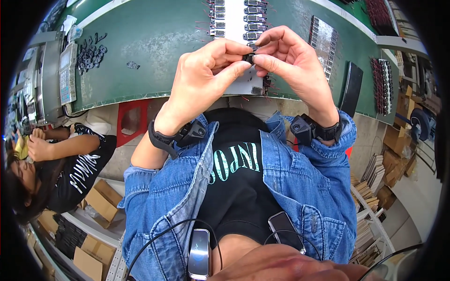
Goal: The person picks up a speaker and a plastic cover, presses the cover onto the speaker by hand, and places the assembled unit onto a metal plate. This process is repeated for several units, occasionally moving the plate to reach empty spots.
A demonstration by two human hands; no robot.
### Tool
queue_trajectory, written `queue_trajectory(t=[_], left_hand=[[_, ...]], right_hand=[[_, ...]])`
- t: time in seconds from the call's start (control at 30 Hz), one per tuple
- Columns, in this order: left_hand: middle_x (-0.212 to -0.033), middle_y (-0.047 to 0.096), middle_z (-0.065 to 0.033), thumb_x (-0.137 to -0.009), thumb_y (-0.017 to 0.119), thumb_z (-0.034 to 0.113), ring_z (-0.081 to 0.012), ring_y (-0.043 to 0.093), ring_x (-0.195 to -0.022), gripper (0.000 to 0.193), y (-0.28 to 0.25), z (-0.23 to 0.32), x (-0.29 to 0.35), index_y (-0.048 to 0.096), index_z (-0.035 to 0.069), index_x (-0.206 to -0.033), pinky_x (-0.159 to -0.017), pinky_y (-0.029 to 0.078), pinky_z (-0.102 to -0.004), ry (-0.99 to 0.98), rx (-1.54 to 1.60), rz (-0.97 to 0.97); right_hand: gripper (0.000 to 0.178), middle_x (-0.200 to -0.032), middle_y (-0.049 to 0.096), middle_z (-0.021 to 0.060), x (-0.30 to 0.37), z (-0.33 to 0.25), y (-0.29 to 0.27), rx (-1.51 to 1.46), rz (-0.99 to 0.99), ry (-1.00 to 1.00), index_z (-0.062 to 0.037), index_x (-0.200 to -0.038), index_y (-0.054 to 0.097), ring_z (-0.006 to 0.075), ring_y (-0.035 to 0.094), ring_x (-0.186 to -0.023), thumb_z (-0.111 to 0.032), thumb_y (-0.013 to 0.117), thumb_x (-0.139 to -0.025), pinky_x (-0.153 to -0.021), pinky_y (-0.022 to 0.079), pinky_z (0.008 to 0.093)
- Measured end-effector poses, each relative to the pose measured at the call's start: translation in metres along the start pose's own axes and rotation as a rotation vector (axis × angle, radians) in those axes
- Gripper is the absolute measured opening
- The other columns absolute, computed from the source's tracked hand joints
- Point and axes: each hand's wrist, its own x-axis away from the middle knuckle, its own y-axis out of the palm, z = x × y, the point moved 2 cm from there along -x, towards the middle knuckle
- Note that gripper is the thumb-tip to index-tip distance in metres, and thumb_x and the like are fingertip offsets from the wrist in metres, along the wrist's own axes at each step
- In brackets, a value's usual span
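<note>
Two hands meet above the near edge of the green desk (154, 42), both pinching one small black plastic-looking part (250, 58): the left hand (206, 70) grips it between thumb and forefinger, the right hand (286, 58) closes on it from the other side. To do this well, I judge the part should stay over the white sheet (234, 28) with its rows of small dark metal-edged pieces (252, 18), held lightly at the edges, so a slip lands on the desk rather than the lap.
</note>
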Motion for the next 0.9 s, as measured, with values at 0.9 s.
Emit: queue_trajectory(t=[0.9], left_hand=[[-0.095, 0.072, -0.0068, -0.093, 0.065, 0.003, -0.0114, 0.071, -0.088, 0.016, 0.021, 0.004, 0.013, 0.065, -0.003, -0.109, -0.078, 0.058, -0.0248, -0.177, 0.315, 0.021]], right_hand=[[0.023, -0.1, 0.068, 0.0032, 0.042, 0.004, 0.019, 0.209, 0.22, -0.052, 0.0003, -0.119, 0.062, 0.0071, 0.062, -0.084, -0.002, 0.063, -0.097, -0.077, 0.051, 0.0229]])
